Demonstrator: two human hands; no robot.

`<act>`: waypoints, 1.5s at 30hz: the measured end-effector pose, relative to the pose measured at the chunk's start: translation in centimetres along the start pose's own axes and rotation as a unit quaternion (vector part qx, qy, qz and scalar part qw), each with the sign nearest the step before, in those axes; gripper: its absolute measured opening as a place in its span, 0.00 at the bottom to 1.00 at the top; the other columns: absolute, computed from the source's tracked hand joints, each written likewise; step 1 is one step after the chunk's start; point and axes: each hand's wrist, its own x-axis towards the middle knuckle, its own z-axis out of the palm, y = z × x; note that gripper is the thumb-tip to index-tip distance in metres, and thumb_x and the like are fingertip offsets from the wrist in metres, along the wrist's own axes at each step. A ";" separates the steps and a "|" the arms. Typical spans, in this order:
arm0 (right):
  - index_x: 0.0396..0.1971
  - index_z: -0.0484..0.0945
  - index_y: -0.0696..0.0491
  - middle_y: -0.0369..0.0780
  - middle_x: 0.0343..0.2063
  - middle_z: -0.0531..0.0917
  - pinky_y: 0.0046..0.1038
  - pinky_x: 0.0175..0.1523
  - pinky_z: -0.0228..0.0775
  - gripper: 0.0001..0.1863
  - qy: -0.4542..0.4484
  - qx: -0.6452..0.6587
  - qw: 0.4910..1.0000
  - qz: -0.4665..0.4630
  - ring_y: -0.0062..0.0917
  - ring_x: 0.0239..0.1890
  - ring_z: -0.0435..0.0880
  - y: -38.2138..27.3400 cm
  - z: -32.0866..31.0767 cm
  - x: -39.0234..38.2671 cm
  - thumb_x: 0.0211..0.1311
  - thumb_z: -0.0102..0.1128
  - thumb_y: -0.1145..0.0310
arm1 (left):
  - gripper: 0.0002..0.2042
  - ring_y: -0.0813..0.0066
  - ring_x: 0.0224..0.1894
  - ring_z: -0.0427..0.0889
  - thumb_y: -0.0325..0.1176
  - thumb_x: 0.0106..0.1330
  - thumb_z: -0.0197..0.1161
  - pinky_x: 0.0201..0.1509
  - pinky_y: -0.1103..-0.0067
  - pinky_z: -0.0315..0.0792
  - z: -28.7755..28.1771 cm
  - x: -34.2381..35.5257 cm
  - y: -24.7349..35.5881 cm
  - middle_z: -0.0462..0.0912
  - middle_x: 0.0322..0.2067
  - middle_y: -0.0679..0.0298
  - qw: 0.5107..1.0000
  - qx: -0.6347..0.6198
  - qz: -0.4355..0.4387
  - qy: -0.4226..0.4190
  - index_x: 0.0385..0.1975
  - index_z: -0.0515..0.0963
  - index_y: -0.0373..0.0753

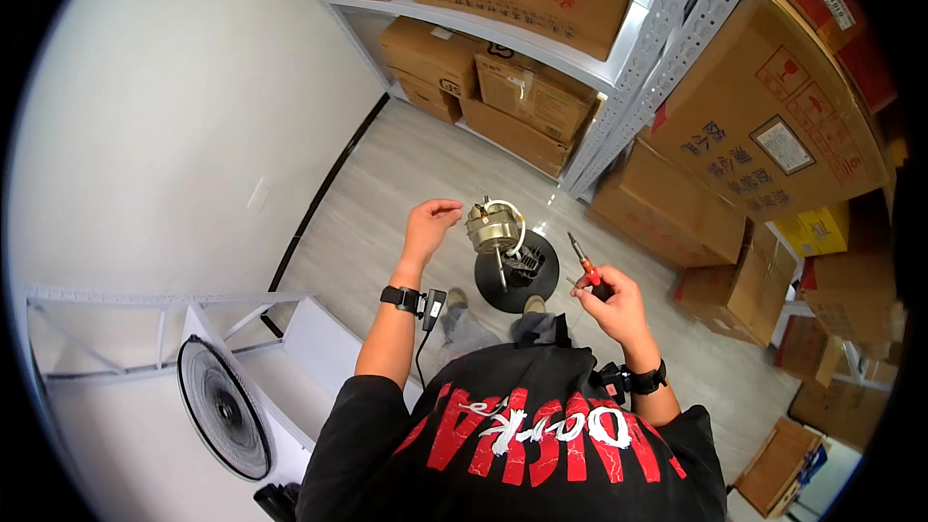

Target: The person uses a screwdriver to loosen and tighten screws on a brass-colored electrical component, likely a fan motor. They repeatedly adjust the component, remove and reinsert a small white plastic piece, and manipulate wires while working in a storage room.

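My left hand (432,227) is just left of a metal fan motor (491,230), fingers loosely extended, with nothing visible in them. The motor has a white cable (519,219) looped at its side and a shaft pointing down toward me. It tops a black fan stand with a round base (532,285) on the floor between my feet. In my right hand (609,300) is a screwdriver (582,256) with a red-and-black handle, tip pointing up and left; a small thin item by my thumb is too small to name.
Cardboard boxes (715,106) crowd metal shelving (604,116) ahead and right. At lower left, a round fan grille (217,406) leans on a white shelf unit (290,348). A white wall (164,135) runs along the left. Grey flooring (367,164) surrounds the stand.
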 end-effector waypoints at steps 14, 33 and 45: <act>0.34 0.75 0.60 0.35 0.31 0.80 0.22 0.45 0.74 0.04 0.215 0.022 0.976 0.020 0.19 0.37 0.83 -0.6 10.2 1.7 0.59 0.59 0.80 | 0.04 0.80 0.36 0.83 0.22 0.60 0.67 0.43 0.83 0.77 -0.6 3.4 -0.5 0.84 0.32 0.63 0.944 0.005 -0.005 -0.330 0.33 0.80 0.31; 0.32 0.80 0.58 0.34 0.23 0.79 0.23 0.35 0.68 0.08 0.209 -0.091 0.973 0.044 0.16 0.27 0.74 1.3 10.1 10.5 0.54 0.66 0.71 | 0.05 0.79 0.37 0.82 0.23 0.61 0.65 0.43 0.83 0.75 0.8 7.3 4.5 0.84 0.34 0.63 0.952 -0.001 0.086 -0.293 0.36 0.83 0.31; 0.33 0.81 0.57 0.38 0.26 0.81 0.25 0.40 0.70 0.08 0.164 -0.120 0.978 0.051 0.21 0.30 0.78 0.6 9.7 11.3 0.53 0.67 0.72 | 0.05 0.74 0.31 0.82 0.25 0.58 0.66 0.39 0.81 0.75 2.9 7.4 5.5 0.85 0.32 0.62 0.921 0.086 0.145 -0.351 0.32 0.83 0.31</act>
